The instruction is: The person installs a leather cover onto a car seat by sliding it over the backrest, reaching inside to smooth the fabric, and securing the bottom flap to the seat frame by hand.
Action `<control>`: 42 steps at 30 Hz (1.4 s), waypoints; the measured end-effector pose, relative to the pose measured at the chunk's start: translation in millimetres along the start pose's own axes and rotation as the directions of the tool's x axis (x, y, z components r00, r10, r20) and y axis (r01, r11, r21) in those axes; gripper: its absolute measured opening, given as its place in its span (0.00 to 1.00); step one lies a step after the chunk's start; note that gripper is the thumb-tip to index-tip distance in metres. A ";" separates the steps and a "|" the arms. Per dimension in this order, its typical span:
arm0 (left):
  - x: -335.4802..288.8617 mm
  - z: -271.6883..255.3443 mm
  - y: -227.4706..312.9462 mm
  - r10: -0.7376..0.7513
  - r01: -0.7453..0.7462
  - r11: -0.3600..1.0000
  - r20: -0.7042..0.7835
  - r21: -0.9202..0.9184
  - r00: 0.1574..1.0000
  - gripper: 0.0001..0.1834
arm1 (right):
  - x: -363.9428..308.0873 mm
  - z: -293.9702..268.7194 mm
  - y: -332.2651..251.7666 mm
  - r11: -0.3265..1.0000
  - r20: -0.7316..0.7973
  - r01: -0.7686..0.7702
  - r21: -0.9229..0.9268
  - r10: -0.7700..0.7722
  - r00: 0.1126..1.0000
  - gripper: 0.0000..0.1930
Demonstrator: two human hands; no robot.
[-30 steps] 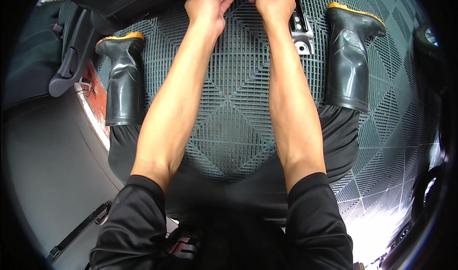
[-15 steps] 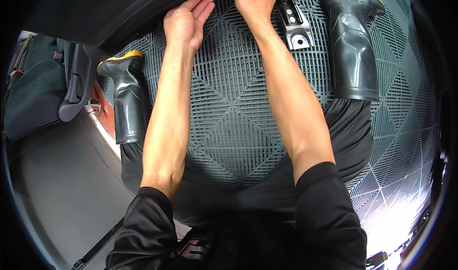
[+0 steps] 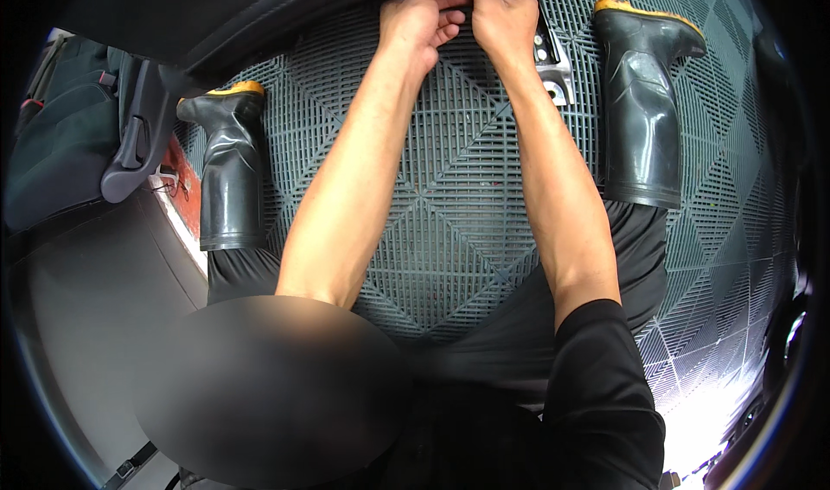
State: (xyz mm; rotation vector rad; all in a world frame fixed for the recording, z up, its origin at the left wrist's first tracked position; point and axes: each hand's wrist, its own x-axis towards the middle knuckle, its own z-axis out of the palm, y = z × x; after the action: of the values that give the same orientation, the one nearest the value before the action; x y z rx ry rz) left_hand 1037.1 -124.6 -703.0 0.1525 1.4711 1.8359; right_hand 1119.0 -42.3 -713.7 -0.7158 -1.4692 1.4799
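Observation:
A black padded panel with a stitched seam, like part of a car seat, spans the top left. At its lower edge my left hand has its fingers curled, with thumb and forefinger pinched close to the right hand. Beside it my right hand is closed, its fingertips against the same edge. Whatever the fingertips hold is hidden by the hands and the panel. Just right of my right hand, a silver metal bracket with a hole at its end shows partly behind the wrist.
My black rubber boots with yellow soles, left boot and right boot, stand on either side. Dark green slatted matting covers the floor. At the far left are a car seat and a dark flat panel.
My left hand has moved right and up, its fingers going from outstretched to curled beside the right hand. My right hand has shifted right and now covers part of the bracket.

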 end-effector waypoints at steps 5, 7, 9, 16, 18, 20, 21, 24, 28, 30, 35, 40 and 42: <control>5.2 29.2 -33.2 0.282 -0.303 0.952 -0.278 -0.035 0.918 0.12 | 13.3 -8.6 20.3 0.998 0.035 -0.002 -0.058 0.004 0.999 0.15; -2.2 41.6 -36.6 0.369 -0.362 0.928 -0.349 0.089 0.861 0.10 | 12.0 -14.5 17.0 0.986 0.110 -0.152 -0.068 0.159 0.981 0.16; -10.9 53.3 -39.0 0.528 -0.473 0.849 -0.373 0.236 0.763 0.12 | 12.5 -15.0 9.3 0.985 0.174 -0.077 -0.157 0.105 0.979 0.18; -10.3 28.1 -38.2 0.394 -0.396 0.918 -0.178 0.025 0.902 0.12 | 29.0 -18.4 22.1 0.930 0.303 -0.366 -0.024 0.355 0.884 0.12; -22.6 1.3 -14.8 0.323 -0.349 0.935 -0.266 -0.056 0.908 0.12 | 17.4 -1.7 16.0 0.950 0.197 -0.312 -0.024 0.311 0.930 0.10; -29.8 -11.9 3.5 0.269 -0.254 0.963 -0.288 0.090 0.919 0.13 | 19.4 -2.2 24.3 0.944 0.247 -0.330 0.023 0.314 0.917 0.10; -29.2 -14.8 11.1 0.247 -0.223 0.967 -0.251 0.119 0.936 0.15 | 19.9 -6.5 26.6 0.954 0.257 -0.292 0.067 0.267 0.929 0.10; -32.4 -17.6 21.1 0.201 -0.177 0.976 -0.214 0.124 0.956 0.16 | 10.6 -13.0 13.0 0.974 0.288 -0.220 -0.055 0.227 0.931 0.11; -28.2 -17.4 21.4 0.141 -0.158 0.986 -0.229 -0.056 0.963 0.13 | 9.9 -12.2 15.8 0.969 0.293 -0.243 0.045 0.220 0.930 0.12; -23.5 -17.1 16.3 0.143 -0.152 0.988 -0.268 -0.011 0.953 0.11 | 2.9 -10.0 12.3 0.945 0.279 -0.296 0.140 0.249 0.927 0.12; -7.9 -16.7 -2.7 0.292 -0.310 0.951 -0.324 -0.003 0.900 0.09 | -7.3 5.9 1.0 0.893 0.195 -0.371 0.254 0.329 0.924 0.12; -17.2 -11.3 -8.1 0.472 -0.369 0.875 -0.389 0.312 0.791 0.18 | -14.4 47.3 6.7 0.852 0.263 -0.514 0.104 0.474 0.840 0.19; -15.4 -15.8 -13.4 0.665 -0.460 0.727 -0.353 0.511 0.658 0.19 | -12.7 55.2 17.0 0.868 0.224 -0.478 0.136 0.443 0.868 0.19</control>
State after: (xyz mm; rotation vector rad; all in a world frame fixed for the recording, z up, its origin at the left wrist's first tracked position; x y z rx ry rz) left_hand 1046.0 -145.9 -714.5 0.3799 2.3887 2.1660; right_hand 1072.3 -76.4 -725.8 -0.8733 -1.3216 2.0743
